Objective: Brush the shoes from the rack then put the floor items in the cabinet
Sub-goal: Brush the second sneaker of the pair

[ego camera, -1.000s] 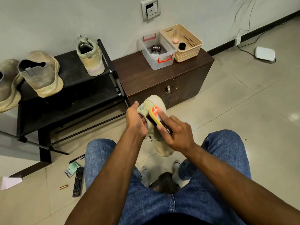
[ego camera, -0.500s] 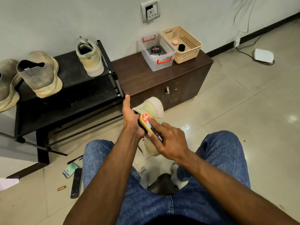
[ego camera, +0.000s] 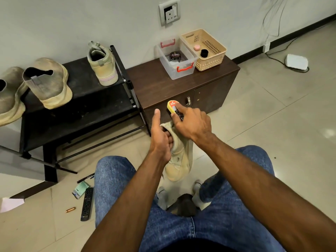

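**Brushing under way, floor items untouched**

Three shoes (ego camera: 47, 82) sit on the rack (ego camera: 87, 106). A remote (ego camera: 87, 203) lies on the floor below. The left hand (ego camera: 161, 137) grips a shoe (ego camera: 179, 160) by its opening; the right hand (ego camera: 190, 122) holds the brush (ego camera: 173, 107) before the closed cabinet (ego camera: 209, 88).

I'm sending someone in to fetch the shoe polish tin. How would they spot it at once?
Find the dark brown cabinet against the wall, right of the black shoe rack. Two containers stand on it; look in the clear plastic box with red handles. The polish tin is round, black and lies alone there, unlike the small pots in the beige basket.
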